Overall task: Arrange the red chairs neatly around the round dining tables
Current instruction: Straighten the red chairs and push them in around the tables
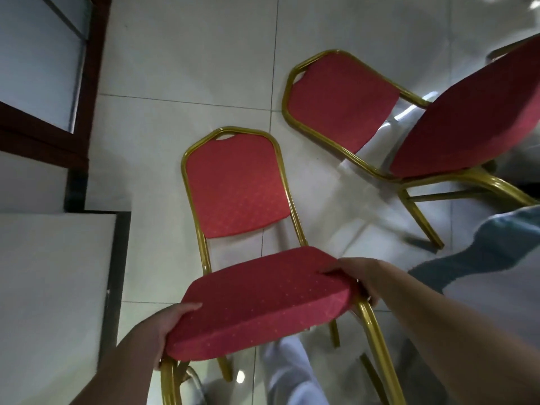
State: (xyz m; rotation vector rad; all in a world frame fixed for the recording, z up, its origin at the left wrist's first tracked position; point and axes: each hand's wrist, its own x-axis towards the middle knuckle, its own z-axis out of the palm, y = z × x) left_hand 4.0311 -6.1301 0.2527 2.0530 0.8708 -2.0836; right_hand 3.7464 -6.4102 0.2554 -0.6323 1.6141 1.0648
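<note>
at the far left, a dark wood frame [87, 112] round pale panes, and below it a white block [52, 287] with a dark edge, just beside the work

next along, the left hand [159, 328]: curled round the near left corner of the seat [257, 302], thumb laid flat on the red cloth, fingers tucked under and out of sight, forearm rising from the bottom left

in the middle, the red chair [236, 194] itself, held by that seat, backrest turned away from the wearer, gold legs [377, 340] splayed below; hard to tell whether lifted clear of the tiled floor [190, 68] or only tipped

then the right hand [361, 277]: clamped on the right edge of the seat, some digits pressed on top of the cloth, the rest wrapped under beside a gold leg, arm stretched long from the bottom right

further right, a second red chair [344, 100], apart from the first and set at an angle, seat towards the right edge; below it a blue-grey cloth [482, 252], perhaps a trouser leg, too blurred to say

step in hand, most likely: moving one chair toward its place, both hands sharing the load; no round table plainly in view, so no sure target

for the next move, probably: a turn toward a table, seat kept level, care for the white block on the left and the neighbouring chair's legs on the right, then all four legs set down squarely
</note>
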